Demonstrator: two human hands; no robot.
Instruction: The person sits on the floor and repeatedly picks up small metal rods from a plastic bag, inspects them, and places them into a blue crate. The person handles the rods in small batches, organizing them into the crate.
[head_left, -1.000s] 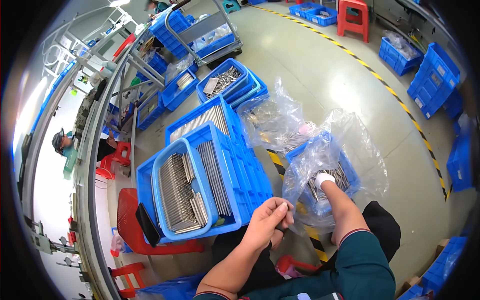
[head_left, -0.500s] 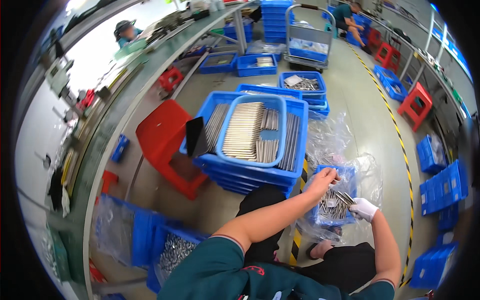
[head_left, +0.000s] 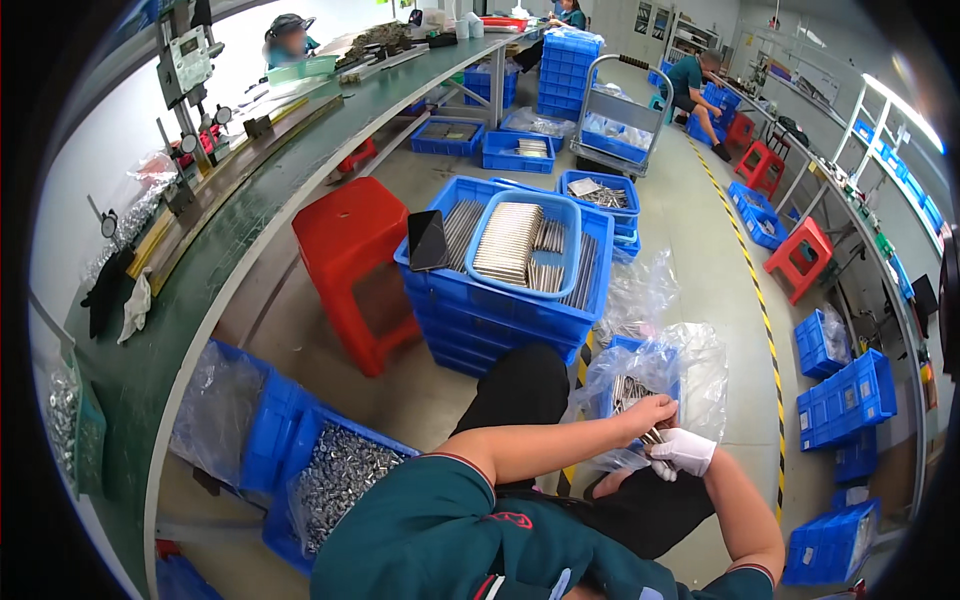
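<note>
My right hand point(head_left: 685, 452), in a white glove, is closed around a small bunch of slim metal rods point(head_left: 653, 437). Bare, my left hand point(head_left: 648, 415) meets it from the left, its fingers closed at the upper ends of those rods. Both hands are just above my knee, at the near end of a blue bin point(head_left: 672, 368) on the floor. More loose metal rods point(head_left: 627, 390) lie in that bin, partly covered by a clear plastic bag point(head_left: 610, 372). My fingers hide much of the bunch.
Ahead stands a stack of blue bins point(head_left: 480, 335) topped by a light-blue tray point(head_left: 576, 240) of rods, with a black phone point(head_left: 427, 240) beside it. A red stool point(head_left: 350, 240), a green workbench point(head_left: 250, 215) and a bin of small metal parts point(head_left: 345, 475) are left. Other people work farther off.
My hands, apart over the bin before, have come together closer to my body. The right brought rods with it, and the left moved down onto them. My view has shifted.
</note>
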